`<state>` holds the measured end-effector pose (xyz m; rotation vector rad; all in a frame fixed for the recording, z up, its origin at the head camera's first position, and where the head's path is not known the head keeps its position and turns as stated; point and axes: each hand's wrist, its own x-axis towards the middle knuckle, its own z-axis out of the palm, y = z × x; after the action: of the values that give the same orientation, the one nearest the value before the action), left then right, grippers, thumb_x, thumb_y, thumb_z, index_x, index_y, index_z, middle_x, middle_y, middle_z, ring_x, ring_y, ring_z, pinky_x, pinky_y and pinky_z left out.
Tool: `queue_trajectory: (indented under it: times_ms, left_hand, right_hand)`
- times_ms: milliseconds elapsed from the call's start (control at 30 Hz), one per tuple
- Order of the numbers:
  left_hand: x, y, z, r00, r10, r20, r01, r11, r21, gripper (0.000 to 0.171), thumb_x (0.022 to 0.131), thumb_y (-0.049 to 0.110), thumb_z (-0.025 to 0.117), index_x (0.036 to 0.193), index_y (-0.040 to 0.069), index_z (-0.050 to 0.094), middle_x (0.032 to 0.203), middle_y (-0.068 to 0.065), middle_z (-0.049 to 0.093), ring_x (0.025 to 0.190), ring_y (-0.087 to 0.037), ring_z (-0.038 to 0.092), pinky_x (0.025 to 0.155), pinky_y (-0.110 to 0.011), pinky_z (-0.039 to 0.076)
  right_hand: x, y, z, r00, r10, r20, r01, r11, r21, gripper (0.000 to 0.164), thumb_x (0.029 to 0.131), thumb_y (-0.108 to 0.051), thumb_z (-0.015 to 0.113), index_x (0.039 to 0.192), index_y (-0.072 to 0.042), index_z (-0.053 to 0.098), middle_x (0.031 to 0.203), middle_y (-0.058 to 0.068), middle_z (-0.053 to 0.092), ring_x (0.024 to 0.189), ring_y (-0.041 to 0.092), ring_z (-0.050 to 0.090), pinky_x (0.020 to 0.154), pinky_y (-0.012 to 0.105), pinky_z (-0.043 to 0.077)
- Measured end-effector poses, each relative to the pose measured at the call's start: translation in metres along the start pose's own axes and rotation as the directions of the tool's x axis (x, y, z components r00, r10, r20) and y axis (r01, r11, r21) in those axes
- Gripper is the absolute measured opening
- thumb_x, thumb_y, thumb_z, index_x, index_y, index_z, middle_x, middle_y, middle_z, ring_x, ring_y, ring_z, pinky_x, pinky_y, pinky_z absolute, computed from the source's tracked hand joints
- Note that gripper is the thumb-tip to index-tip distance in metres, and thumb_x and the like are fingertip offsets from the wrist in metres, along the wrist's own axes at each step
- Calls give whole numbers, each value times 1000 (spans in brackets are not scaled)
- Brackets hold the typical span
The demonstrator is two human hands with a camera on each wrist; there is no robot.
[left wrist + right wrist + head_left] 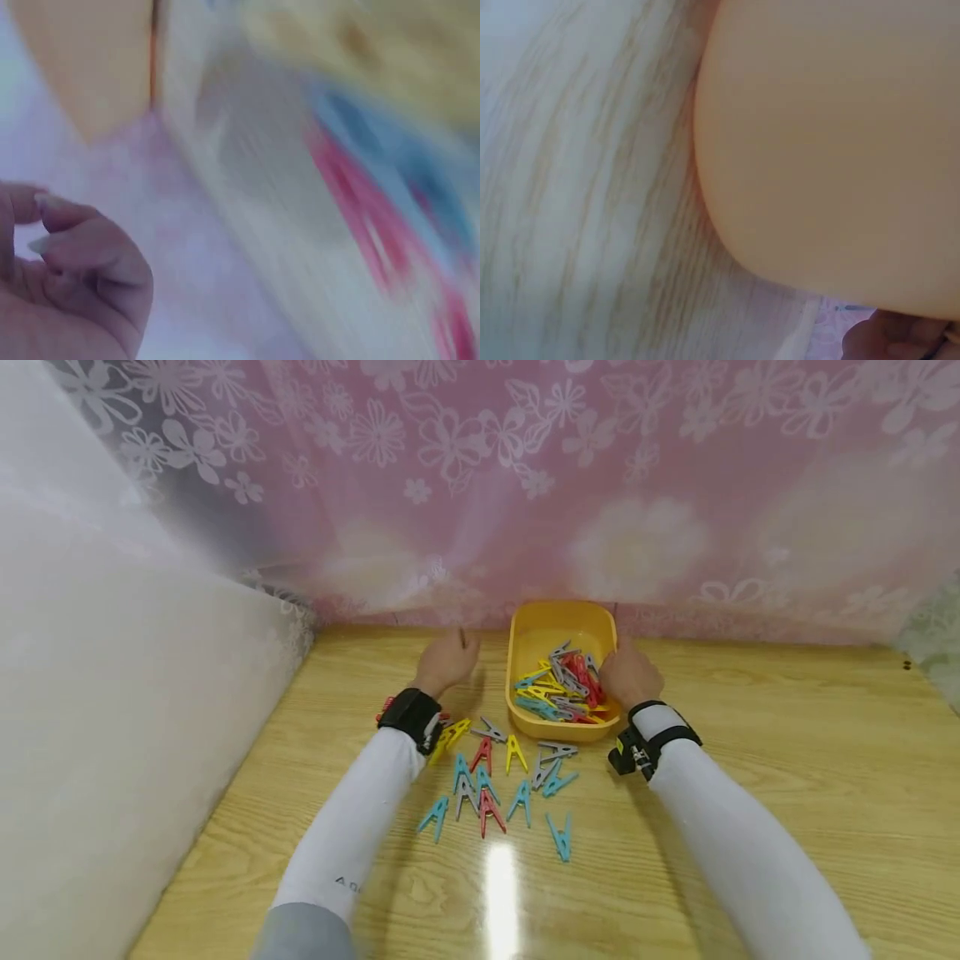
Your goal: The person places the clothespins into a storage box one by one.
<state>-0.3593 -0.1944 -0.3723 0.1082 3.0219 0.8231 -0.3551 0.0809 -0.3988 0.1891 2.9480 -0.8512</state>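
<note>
A yellow plastic tub [564, 731] stands near the back of the table, with clothespins [573, 681] in red, yellow, blue and grey heaped in its front part. My right hand [632, 675] grips the tub's right rim; in the right wrist view the tub's side fills much of the picture and only some fingers [892, 336] show at its lower edge. Left of the tub, my left hand [447, 662] hovers over the table with loosely curled fingers and nothing visible between them. Loose clothespins [487, 810] lie scattered in front of the tub, blurred in the left wrist view.
The wooden table [787, 760] reaches right up to a pink flowered curtain [480, 510] behind the tub. A white wall [135, 693] borders it on the left. Some yellow clothespins [450, 737] lie close by the left wrist strap.
</note>
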Motion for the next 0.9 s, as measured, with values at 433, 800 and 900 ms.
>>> queue_trajectory:
  times_ms: [433, 800, 900]
  left_hand:
    - [-63, -102, -58, 976, 143, 167, -142, 990, -19, 17, 91, 13, 56, 103, 1, 54, 94, -14, 53, 81, -28, 49, 73, -42, 40]
    - [-87, -111, -50, 939, 247, 240, -291, 941, 169, 36, 82, 16, 75, 114, 6, 64, 119, -11, 58, 110, -33, 42, 90, -47, 39]
    - [-89, -110, -48, 934, 266, 239, -314, 930, 190, 36, 81, 17, 76, 113, 5, 65, 117, -11, 60, 109, -32, 44, 91, -46, 39]
  right_hand:
    - [3, -1, 1, 1000, 13, -4, -14, 999, -37, 32, 99, -18, 38, 126, 0, 37, 91, 20, 57, 74, 33, 58, 60, 43, 48]
    - [0, -3, -1, 1000, 19, -21, -20, 999, -46, 31, 99, -18, 39, 123, 1, 39, 93, 21, 57, 79, 35, 58, 65, 45, 47]
    - [1, -2, 0, 999, 27, -18, -28, 998, -60, 31, 98, -18, 41, 123, 1, 39, 93, 20, 58, 78, 35, 59, 66, 46, 48]
